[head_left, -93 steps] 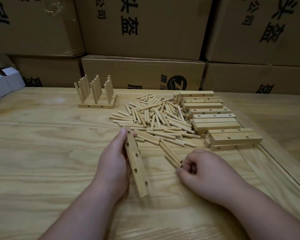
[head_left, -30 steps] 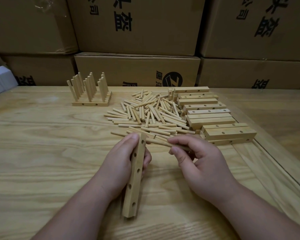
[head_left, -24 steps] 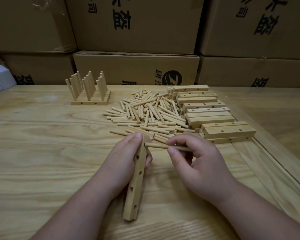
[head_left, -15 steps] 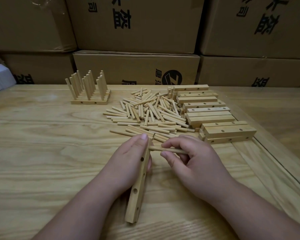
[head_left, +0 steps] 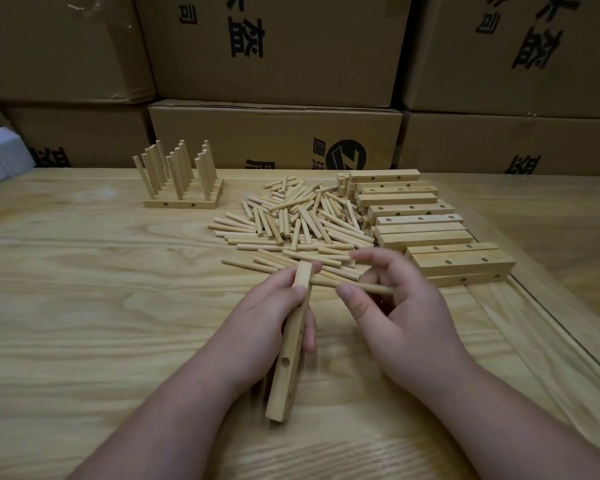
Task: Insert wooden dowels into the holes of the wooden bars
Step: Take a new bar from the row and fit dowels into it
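My left hand [head_left: 269, 318] grips a wooden bar [head_left: 289, 368] on edge, its holes facing right, far end near the dowel pile. A single dowel [head_left: 329, 283] sticks out sideways from the bar's far hole, lying level. My right hand [head_left: 400, 313] has its fingers spread around the dowel's free end, thumb just below it, forefinger raised above. Loose dowels [head_left: 298, 223] lie in a heap beyond both hands. Bare bars [head_left: 416, 220] are stacked in rows at the right.
A group of finished bars with upright dowels [head_left: 181, 178] stands at the back left. Cardboard boxes [head_left: 274, 140] wall the far side. A groove in the table [head_left: 548, 317] runs along the right.
The dowel's tip has gone into the bar's far hole. My right hand has loosened its pinch and its fingers have spread. My left hand has rolled the bar further onto its edge.
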Motion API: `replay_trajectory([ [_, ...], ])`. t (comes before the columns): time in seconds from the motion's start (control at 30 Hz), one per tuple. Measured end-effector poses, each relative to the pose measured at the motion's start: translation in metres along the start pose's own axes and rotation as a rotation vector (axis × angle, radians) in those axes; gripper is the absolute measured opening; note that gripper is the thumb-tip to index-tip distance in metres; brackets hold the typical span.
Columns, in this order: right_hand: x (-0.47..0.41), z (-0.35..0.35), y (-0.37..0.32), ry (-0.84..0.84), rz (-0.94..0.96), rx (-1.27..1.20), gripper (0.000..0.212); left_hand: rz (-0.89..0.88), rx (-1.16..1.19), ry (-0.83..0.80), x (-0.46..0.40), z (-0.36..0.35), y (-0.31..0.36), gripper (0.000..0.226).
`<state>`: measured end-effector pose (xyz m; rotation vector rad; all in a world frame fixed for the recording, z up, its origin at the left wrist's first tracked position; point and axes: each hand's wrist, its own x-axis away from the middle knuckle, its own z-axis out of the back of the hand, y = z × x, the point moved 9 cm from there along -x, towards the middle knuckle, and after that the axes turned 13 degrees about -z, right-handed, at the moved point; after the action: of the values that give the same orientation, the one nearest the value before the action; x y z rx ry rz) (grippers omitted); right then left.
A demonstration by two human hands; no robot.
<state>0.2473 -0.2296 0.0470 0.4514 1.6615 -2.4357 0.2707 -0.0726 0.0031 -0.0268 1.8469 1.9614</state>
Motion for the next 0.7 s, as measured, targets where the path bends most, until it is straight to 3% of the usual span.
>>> replay_trajectory([
  [0.07, -0.002, -0.001, 0.008, -0.054, -0.073, -0.188, 0.039, 0.009, -0.002, 0.079, 0.000, 0.008, 0.000, 0.032],
  [0.13, -0.005, 0.007, 0.016, 0.012, -0.116, -0.222, 0.036, 0.019, 0.021, 0.180, 0.002, 0.018, 0.001, 0.031],
  [0.23, -0.015, 0.021, 0.026, 0.147, -0.118, 0.150, 0.012, 0.079, 0.369, 0.290, 0.004, 0.019, -0.005, 0.045],
  [0.3, -0.022, 0.014, 0.035, 0.087, -0.121, 0.454, 0.016, 0.107, 0.551, 0.315, 0.002, 0.013, -0.007, 0.047],
  [0.4, -0.025, 0.006, 0.048, 0.005, -0.161, 0.695, 0.021, 0.132, 0.612, 0.334, 0.002, 0.010, -0.010, 0.047],
  [0.53, -0.025, 0.008, 0.043, 0.007, -0.175, 0.721, 0.005, 0.134, 0.587, 0.365, 0.002, 0.012, -0.012, 0.046],
  [0.7, -0.023, 0.010, 0.043, -0.016, -0.233, 0.707, 0.015, 0.147, 0.635, 0.384, 0.002, 0.014, -0.014, 0.045],
])
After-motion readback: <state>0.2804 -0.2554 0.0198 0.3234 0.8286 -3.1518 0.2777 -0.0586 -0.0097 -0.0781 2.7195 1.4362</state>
